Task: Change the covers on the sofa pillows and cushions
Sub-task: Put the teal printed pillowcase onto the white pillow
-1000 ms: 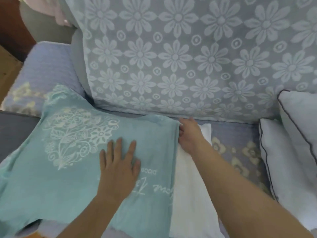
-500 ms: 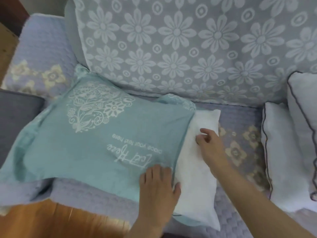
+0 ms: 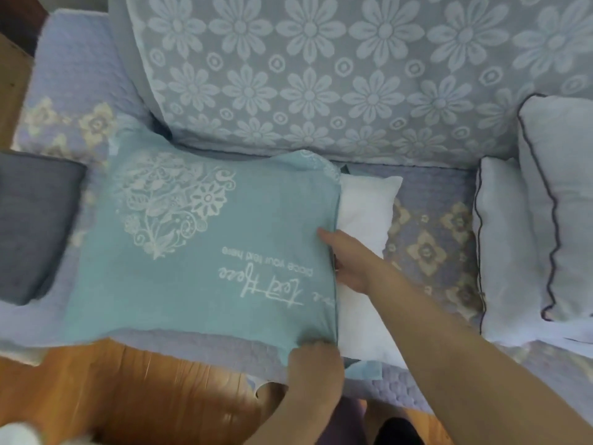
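Head view shows the right hand (image 3: 348,261) now slipped into the teal printed fabric cover (image 3: 205,252) mid-sofa seat, grasping its opening, left hand (image 3: 316,367) pinching the near corner, white pillow insert (image 3: 365,213) more covered.

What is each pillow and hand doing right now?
Teal cover: lying flat on the sofa, partly pulled over the insert.
White pillow insert: sticking out of the cover's open right side.
Left hand: gripping the cover's near corner.
Right hand: at the cover's opening, on the insert; grip unclear.
White piped pillows: leaning at the sofa's right end.
Grey cushion: lying at the left.
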